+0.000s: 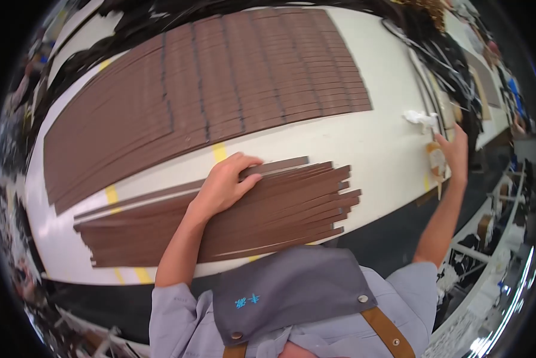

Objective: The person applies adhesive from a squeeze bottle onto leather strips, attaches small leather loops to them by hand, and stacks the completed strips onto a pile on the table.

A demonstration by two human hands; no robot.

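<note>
My left hand rests on the upper edge of a pile of loose brown strips, its thumb and fingers apart, over a single strip lying along the top of the pile. At the right side of the table, my right hand is open beside a bottle with amber contents and a pointed tip. Its fingers are near dark thin strips and a crumpled white tissue. Further back lies a wide sheet of brown strips side by side, crossed by several dark lines.
The white table has yellow tape marks. Dark bundled material lies along its right and far edges. A metal frame with white scraps stands at the lower right.
</note>
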